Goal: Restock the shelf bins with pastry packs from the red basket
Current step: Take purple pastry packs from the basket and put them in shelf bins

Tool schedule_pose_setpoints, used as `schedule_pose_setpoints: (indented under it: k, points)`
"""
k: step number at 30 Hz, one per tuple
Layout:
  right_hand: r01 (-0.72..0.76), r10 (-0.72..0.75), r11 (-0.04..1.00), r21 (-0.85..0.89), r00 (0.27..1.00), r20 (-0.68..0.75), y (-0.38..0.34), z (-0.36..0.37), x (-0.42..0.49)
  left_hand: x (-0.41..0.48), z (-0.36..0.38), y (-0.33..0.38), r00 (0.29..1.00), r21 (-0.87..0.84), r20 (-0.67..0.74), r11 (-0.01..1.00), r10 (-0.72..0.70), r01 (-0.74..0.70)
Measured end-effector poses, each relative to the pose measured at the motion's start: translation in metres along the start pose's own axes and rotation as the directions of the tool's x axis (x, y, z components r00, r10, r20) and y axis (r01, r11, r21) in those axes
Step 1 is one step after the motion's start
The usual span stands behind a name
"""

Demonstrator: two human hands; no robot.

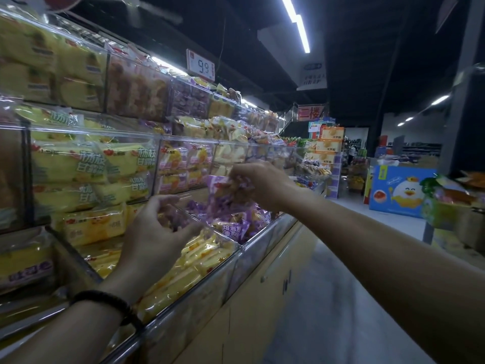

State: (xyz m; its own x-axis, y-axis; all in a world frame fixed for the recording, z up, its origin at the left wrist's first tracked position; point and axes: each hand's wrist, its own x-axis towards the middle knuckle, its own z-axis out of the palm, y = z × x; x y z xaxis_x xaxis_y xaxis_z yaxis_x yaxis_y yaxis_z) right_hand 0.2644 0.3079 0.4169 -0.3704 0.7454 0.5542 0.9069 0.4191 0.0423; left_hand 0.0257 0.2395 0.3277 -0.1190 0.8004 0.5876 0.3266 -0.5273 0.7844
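**Placing a purple pack in the lower bin**

The right hand (258,183) pinches a crinkled purple plastic pastry pack (223,198) above the clear acrylic bin (262,233). The left hand (157,227), half curled, seems empty. Next: lower it among matching packs. The red basket is not visible.

Glossy clear plastic bins (237,254) hold shiny film-wrapped pastry packs (231,198); the wrist bracelet (110,302) looks matt, braided.

Your shelf (265,232) runs along your left | bins (231,254) line its front edge | your right hand (262,183) holds a pastry pack (223,195) above the further bin | your left hand (157,227) over the nearer bin | display box (399,190) across the aisle floor, right
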Motion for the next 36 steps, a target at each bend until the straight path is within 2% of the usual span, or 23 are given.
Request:
schedule_pose_setpoints:
  k: [2,5,8,11,14,16,21,25,29,31,36]
  points:
    - [-0.099,0.102,0.992,-0.075,0.994,0.034,0.015,0.011,-0.001,0.002,0.001,-0.004,0.999,0.022,-0.03,1.0,-0.016,0.016]
    - [-0.187,0.186,0.982,0.0,0.976,0.114,0.022,0.036,-0.002,0.006,0.002,-0.008,0.995,0.087,-0.091,0.995,-0.032,0.04]
    - [-0.132,0.121,0.991,0.03,0.96,0.253,0.013,0.07,0.0,0.006,0.005,-0.01,0.994,0.118,-0.107,0.992,-0.021,0.033]
    - [-0.073,0.061,0.997,0.023,0.941,0.333,0.003,0.083,0.0,0.006,0.006,-0.013,0.995,0.119,-0.1,0.993,-0.008,0.02]
    - [-0.105,0.077,0.994,0.039,0.888,0.454,0.012,0.086,0.001,0.007,0.008,-0.015,0.996,0.132,-0.09,0.991,-0.012,0.023]
    - [-0.122,0.097,0.992,0.02,0.868,0.486,0.014,0.087,-0.004,0.007,0.008,-0.016,0.996,0.14,-0.085,0.99,-0.007,0.019]
    - [-0.106,0.15,0.986,-0.132,0.91,0.386,-0.003,0.092,-0.007,0.008,0.009,-0.019,0.998,0.147,-0.059,0.989,-0.024,0.032]
    - [-0.204,0.172,0.978,0.053,0.918,0.358,-0.006,0.076,-0.016,0.008,0.011,-0.017,0.999,0.158,-0.021,0.987,-0.025,0.028]
    - [-0.229,0.216,0.971,0.072,0.964,0.153,0.003,0.033,-0.053,0.006,0.012,-0.015,0.999,0.19,0.044,0.982,0.013,-0.021]
    - [-0.268,0.254,0.959,0.092,0.956,0.145,0.005,0.01,-0.08,0.003,0.01,-0.007,0.996,0.182,0.089,0.982,0.025,-0.041]
    - [-0.355,0.33,0.923,0.149,0.929,0.169,-0.017,-0.052,-0.163,-0.029,-0.002,0.034,0.96,0.202,0.24,0.96,0.144,-0.195]
